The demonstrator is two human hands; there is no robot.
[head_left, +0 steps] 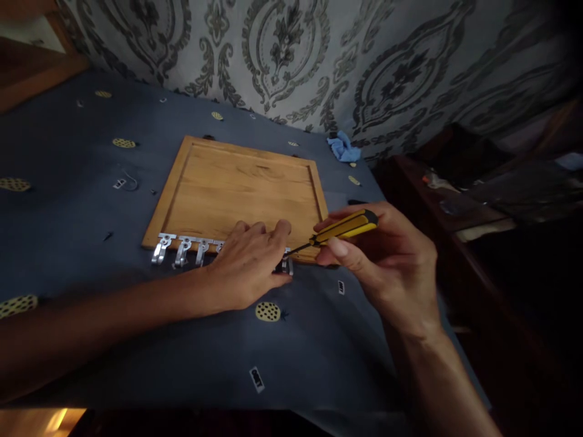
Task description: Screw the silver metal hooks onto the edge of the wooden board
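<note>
A framed wooden board [246, 182] lies on the blue-grey cloth. Along its near edge runs a metal hook rail [183, 250] with several silver hooks, partly covered by my left hand [250, 261]. That hand is closed over the rail and board edge, fingers on top and thumb at the near side. My right hand [382, 267] grips a screwdriver [344, 229] by its yellow and black handle. The thin shaft slants down to the left, its tip at the rail's right end, beside my left hand. Whether the tip sits in a screw I cannot tell.
A crumpled blue cloth [344, 147] lies behind the board to the right. Small dark pieces [108, 235] rest on the pineapple-print tablecloth [296, 358] to the left. Another wooden piece [40, 70] stands at the far left. Patterned fabric [286, 48] hangs behind; dark furniture [455, 206] is right.
</note>
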